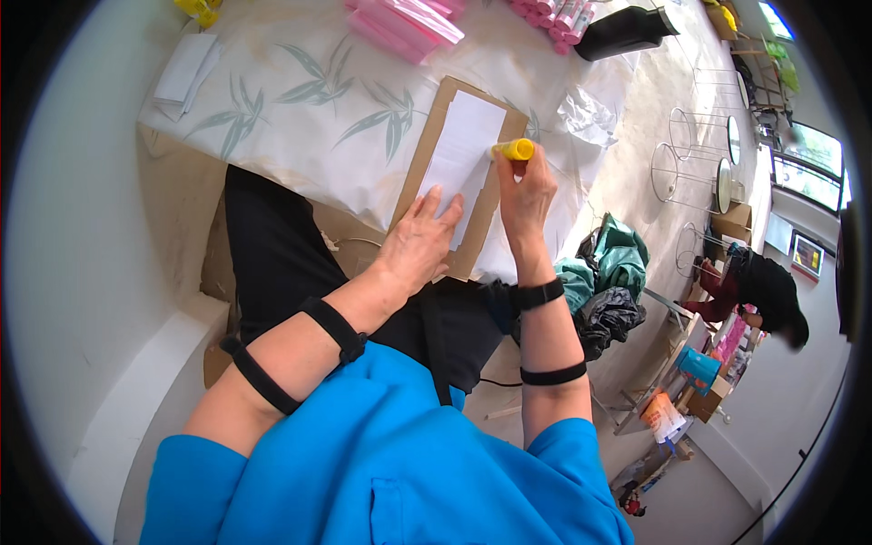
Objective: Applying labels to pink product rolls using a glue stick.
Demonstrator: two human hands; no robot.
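A piece of brown cardboard point(428, 145) lies on the table in front of me, with a white sheet of paper point(466, 132) on top of it. Fingers spread, my left hand point(416, 242) lies on the lower part of the paper and the cardboard's near left edge. My right hand point(529, 195) pinches a yellow glue stick point(515, 150), tilted sideways, with its end at the paper's right edge. Whether that end touches the paper, I cannot tell.
The patterned tablecloth point(272, 54) also carries folded white papers point(187, 71), pink plastic bags point(404, 25), pink rolls point(556, 18), a black bottle point(627, 34) and crumpled clear plastic point(587, 116). Green and black bags point(609, 282) lie right of my arm. Another person point(767, 286) bends over farther right.
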